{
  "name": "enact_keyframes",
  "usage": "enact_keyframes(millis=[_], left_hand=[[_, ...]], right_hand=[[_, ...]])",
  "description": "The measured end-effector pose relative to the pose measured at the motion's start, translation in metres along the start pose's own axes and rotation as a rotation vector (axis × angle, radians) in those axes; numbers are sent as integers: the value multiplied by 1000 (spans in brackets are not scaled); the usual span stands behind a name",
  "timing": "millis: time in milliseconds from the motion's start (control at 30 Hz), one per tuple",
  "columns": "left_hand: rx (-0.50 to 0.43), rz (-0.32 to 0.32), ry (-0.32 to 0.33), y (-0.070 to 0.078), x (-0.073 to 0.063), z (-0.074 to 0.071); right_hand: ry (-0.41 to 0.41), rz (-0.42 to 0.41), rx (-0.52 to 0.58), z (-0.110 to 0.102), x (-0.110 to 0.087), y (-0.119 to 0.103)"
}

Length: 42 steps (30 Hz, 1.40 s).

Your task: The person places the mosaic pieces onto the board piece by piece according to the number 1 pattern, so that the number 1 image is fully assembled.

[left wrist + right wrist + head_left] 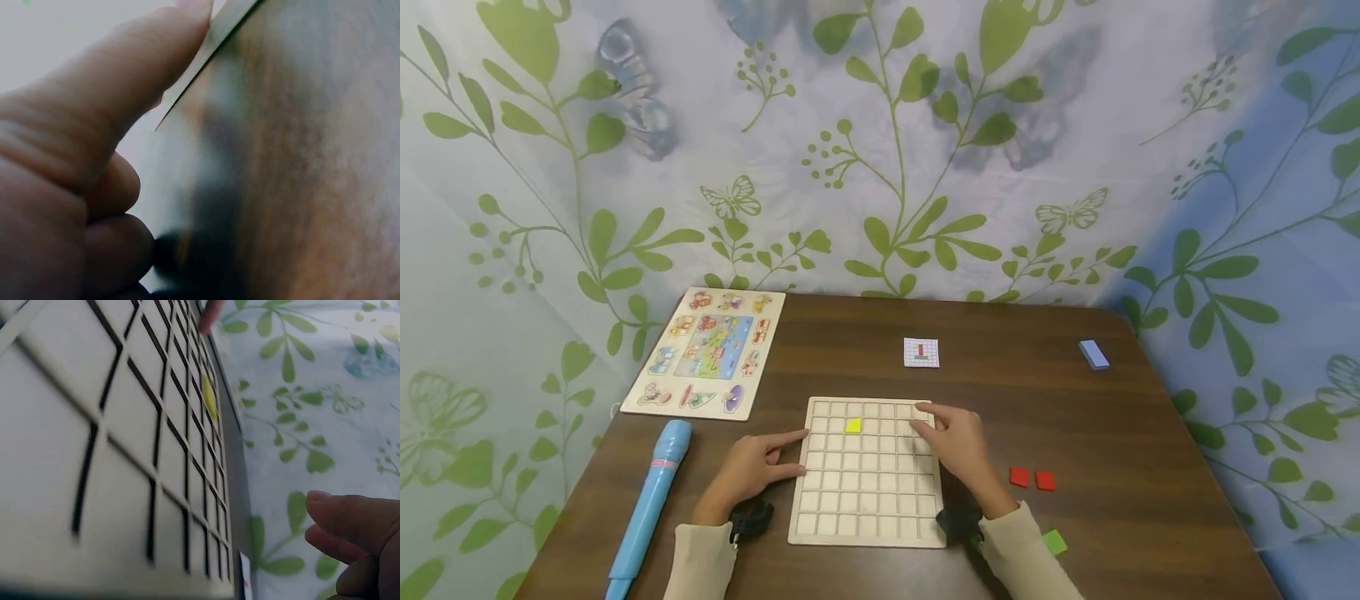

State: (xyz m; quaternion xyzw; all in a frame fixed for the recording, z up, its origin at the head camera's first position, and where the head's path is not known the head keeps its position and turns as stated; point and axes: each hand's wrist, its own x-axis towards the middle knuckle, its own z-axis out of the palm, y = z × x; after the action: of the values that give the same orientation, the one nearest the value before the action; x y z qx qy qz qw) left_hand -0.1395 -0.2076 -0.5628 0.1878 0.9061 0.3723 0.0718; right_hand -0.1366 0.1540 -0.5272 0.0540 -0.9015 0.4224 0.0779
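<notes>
Beyond the left hand [745, 467] and to its left, a puzzle [777, 300] is lying flat, showing small printed pictures around a blue-green scene. Nearer, left of that hand, a light-blue toy mic [650, 504] with a pink band is lying aslant. The left hand is holding its index finger and thumb spread apart, their tips touching the left edge of the grid board [861, 483], its other fingers curling in. The grid board is lying flat between the hands, pale and divided into rows of squares; beyond the left fingertips, a yellow tile [853, 425] is sitting in its second row from the far edge, third square from the left. Ahead of the right hand [958, 446], past the board, a white card [921, 352] is showing a printed grid with a red-and-green figure. The right hand is spreading index finger and thumb over the board's far right corner; whether they are touching it, I cannot tell. To its right, two red tiles [1018, 477] are lying side by side; nearer, a green tile [1055, 542] is lying just beside the right sleeve [1026, 554]. Well ahead, a pale-blue block [1093, 355] is lying. Under everything a dark wood-grained table [850, 333] is stretching, and beyond both hands a leaf-and-butterfly cloth [820, 275] is hanging.
</notes>
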Motion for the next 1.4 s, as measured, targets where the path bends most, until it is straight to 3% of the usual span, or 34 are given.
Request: enact_keyframes(millis=[167, 300, 467, 767, 1067, 1400], left_hand=[[16, -33, 3, 0, -5, -1], [5, -30, -10, 0, -5, 0], [-7, -27, -10, 0, -3, 2], [13, -42, -8, -2, -5, 2], [10, 48, 7, 4, 14, 1], [-22, -18, -28, -2, -2, 2]], right_hand=[[-1, 50, -2, -38, -13, 14], [-13, 51, -70, -64, -25, 36], [-102, 104, -139, -85, -40, 62], [-248, 152, -155, -91, -59, 84], [-198, 172, -131, -97, -69, 92], [-227, 163, -121, -86, -76, 95]])
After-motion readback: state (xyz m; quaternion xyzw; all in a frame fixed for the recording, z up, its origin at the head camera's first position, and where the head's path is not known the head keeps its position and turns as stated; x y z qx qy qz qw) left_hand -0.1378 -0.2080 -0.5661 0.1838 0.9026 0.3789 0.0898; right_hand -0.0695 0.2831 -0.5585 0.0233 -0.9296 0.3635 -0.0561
